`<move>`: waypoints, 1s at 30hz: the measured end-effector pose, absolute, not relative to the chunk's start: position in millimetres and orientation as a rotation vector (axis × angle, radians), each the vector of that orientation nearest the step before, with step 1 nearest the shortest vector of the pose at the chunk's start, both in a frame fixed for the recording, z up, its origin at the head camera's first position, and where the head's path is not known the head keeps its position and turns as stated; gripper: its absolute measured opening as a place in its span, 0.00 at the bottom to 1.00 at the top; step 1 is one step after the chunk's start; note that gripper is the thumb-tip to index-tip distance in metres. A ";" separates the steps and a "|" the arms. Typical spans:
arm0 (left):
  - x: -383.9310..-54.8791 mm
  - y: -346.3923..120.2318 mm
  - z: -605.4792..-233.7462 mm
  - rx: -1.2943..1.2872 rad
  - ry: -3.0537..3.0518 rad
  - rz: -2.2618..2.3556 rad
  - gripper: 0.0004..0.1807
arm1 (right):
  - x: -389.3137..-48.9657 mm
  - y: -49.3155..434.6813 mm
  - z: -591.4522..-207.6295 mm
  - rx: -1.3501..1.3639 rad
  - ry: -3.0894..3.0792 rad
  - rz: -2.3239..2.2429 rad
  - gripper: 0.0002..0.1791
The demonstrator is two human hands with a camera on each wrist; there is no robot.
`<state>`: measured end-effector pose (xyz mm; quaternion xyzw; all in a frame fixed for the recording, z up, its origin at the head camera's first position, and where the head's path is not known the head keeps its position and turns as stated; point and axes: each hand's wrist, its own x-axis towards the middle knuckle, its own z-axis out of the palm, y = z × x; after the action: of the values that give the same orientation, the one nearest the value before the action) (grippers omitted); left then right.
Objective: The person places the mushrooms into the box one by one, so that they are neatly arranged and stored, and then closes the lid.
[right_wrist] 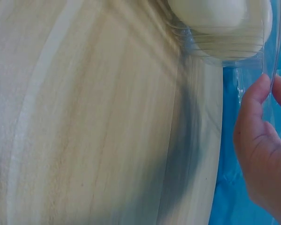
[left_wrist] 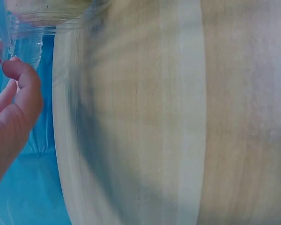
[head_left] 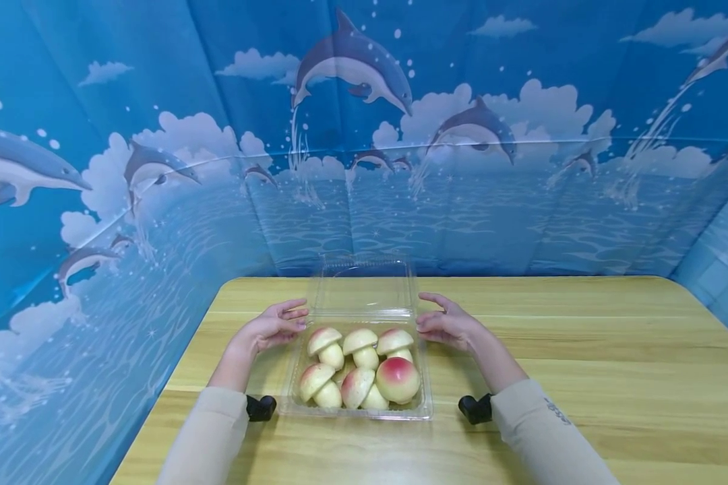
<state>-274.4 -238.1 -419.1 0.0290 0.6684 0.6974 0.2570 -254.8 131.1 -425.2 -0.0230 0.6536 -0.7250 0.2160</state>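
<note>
A clear plastic clamshell box [head_left: 426, 408] sits on the table with its lid [head_left: 367, 286] folded back away from me. Inside are several mushroom-shaped buns [head_left: 360, 342] in two rows, cream with pinkish caps. At the near right, one bun [head_left: 398, 378] shows its rounded red-tinted top. My left hand [head_left: 273, 327] pinches the box's left edge near the hinge, thumb and fingers on either side of the plastic. Opposite it, my right hand [head_left: 451, 325] pinches the right edge, the thumb [right_wrist: 257, 93] against the rim in the right wrist view.
The box stands on a light wood-grain table [head_left: 552, 350] with rounded far corners. Behind and to the left hangs a blue curtain [head_left: 461, 209] printed with dolphins and clouds. Black wrist mounts [head_left: 476, 409] stick out from both cuffs beside the box.
</note>
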 end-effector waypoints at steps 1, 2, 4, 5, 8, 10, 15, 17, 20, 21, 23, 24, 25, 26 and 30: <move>-274.3 -238.1 -419.3 0.077 1.815 1.897 0.40 | -254.3 130.7 -425.0 -0.069 1.816 -2.012 0.46; -274.1 -237.8 -419.4 0.076 1.816 1.903 0.40 | -253.8 130.5 -424.9 -0.076 1.821 -2.017 0.46; -273.6 -237.0 -419.4 0.074 1.825 1.915 0.41 | -252.7 129.9 -424.4 -0.074 1.829 -2.031 0.46; -273.2 -236.5 -419.4 0.073 1.832 1.916 0.41 | -252.2 129.8 -424.1 -0.071 1.834 -2.038 0.46; -271.1 -235.2 -418.8 0.083 1.859 1.916 0.41 | -250.9 129.1 -423.9 -0.073 1.848 -2.052 0.45; -269.4 -235.0 -418.8 0.099 1.883 1.911 0.41 | -250.5 128.4 -424.1 -0.067 1.858 -2.058 0.45; -267.0 -236.2 -422.0 0.126 1.931 1.923 0.41 | -250.1 126.8 -425.2 -0.041 1.868 -2.073 0.43; -266.1 -236.8 -424.0 0.133 1.961 1.928 0.41 | -249.6 126.1 -425.1 -0.031 1.868 -2.075 0.42; -264.2 -236.6 -426.7 0.150 1.998 1.936 0.39 | -248.3 125.5 -424.4 -0.018 1.880 -2.075 0.41; -263.3 -236.2 -427.5 0.149 2.007 1.942 0.39 | -248.0 125.2 -424.3 -0.017 1.886 -2.077 0.40; -261.4 -235.7 -428.7 0.153 2.017 1.953 0.38 | -247.2 124.8 -424.1 -0.013 1.901 -2.080 0.40; -260.6 -235.4 -429.4 0.153 2.019 1.958 0.38 | -246.8 124.3 -424.2 -0.014 1.907 -2.084 0.39; -259.8 -235.1 -429.9 0.145 2.019 1.968 0.37 | -246.4 123.7 -424.3 -0.013 1.911 -2.091 0.39; -259.1 -234.9 -430.4 0.138 2.016 1.979 0.37 | -246.0 123.1 -424.5 -0.014 1.913 -2.100 0.38; -257.1 -234.4 -431.8 0.130 2.011 2.015 0.36 | -244.2 120.1 -425.4 -0.020 1.909 -2.143 0.36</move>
<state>-257.1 -234.4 -431.8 0.0451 0.6981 0.6996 0.1456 -244.2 120.1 -425.4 -0.0070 0.6590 -0.7398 0.1354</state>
